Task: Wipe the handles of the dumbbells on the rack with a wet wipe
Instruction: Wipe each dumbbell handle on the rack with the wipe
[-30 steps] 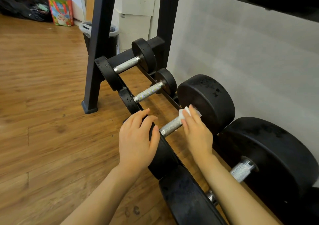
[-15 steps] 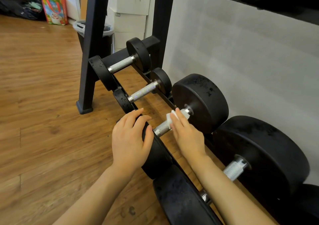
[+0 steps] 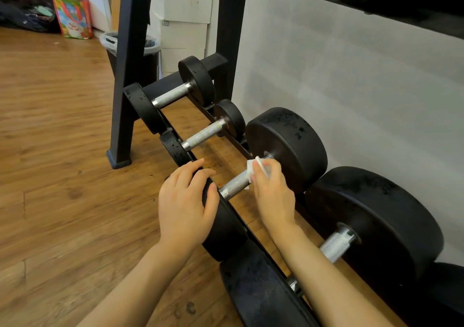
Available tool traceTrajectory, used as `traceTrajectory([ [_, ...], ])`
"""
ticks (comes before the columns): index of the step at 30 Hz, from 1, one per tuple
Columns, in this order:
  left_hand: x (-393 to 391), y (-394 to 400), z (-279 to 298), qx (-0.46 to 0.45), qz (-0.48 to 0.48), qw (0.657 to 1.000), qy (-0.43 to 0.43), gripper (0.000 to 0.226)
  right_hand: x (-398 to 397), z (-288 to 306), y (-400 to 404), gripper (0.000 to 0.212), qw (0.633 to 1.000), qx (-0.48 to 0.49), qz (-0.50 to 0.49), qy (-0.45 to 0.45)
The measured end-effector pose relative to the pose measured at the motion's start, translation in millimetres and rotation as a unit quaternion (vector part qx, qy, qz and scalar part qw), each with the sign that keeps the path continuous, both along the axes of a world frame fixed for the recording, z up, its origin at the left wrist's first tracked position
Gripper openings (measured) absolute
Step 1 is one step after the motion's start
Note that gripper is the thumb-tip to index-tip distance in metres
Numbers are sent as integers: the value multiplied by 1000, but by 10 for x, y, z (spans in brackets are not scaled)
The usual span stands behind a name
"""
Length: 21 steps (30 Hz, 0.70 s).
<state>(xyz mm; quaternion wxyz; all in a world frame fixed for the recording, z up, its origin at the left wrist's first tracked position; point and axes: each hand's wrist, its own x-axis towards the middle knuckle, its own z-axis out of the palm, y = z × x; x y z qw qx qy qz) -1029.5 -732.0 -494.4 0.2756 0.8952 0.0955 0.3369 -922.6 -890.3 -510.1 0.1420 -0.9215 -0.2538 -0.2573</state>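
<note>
At the far left, dark bags (image 3: 22, 10) and a bright printed gift bag (image 3: 74, 16) sit against the wall on a wooden plank floor (image 3: 62, 151). Just right of them stands a bin (image 3: 110, 43) lined with clear plastic, half hidden behind the black metal upright of a dumbbell rack (image 3: 128, 75). Stacked white boxes (image 3: 183, 17) rise behind the rack.

Four dumbbells lie side by side on the low rails, their heads round, matte black and lightly scuffed, their handles silver with a rough knurled grip. The small dumbbell (image 3: 173, 94) lies farthest away, a second small dumbbell (image 3: 206, 133) next.

The left hand (image 3: 185, 206) rests on the near head of the third dumbbell (image 3: 288, 146), fingers relaxed and lying over its rim, thumb towards the handle. That hand hides much of the head. To its right, the right hand (image 3: 273, 193) holds a folded white wet wipe (image 3: 253, 168) around the far end of the knurled handle (image 3: 236, 183), fingers curled over it, close beside the big far head. The right forearm crosses over the largest dumbbell (image 3: 376, 226), nearest the camera, covering part of its handle.

A pale grey wall (image 3: 351, 88) fills the right side.
</note>
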Motion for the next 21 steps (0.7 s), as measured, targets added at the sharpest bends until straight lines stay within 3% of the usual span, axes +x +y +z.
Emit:
traceTrajectory([
  [10, -1, 5, -10, -4, 0, 1000, 3, 37, 98, 13, -105, 43, 992, -42, -15, -122],
  [14, -2, -2, -10, -5, -2, 1000, 4, 38, 88, -29, -78, 27, 998, 42, 22, -42],
  [16, -2, -1, -11, -5, -1, 1000, 4, 38, 70, -23, -66, 30, 998, 57, 21, 1],
  [21, 5, 5, -5, -1, 0, 1000, 5, 38, 123, -10, -76, 42, 1000, 19, -20, -14],
])
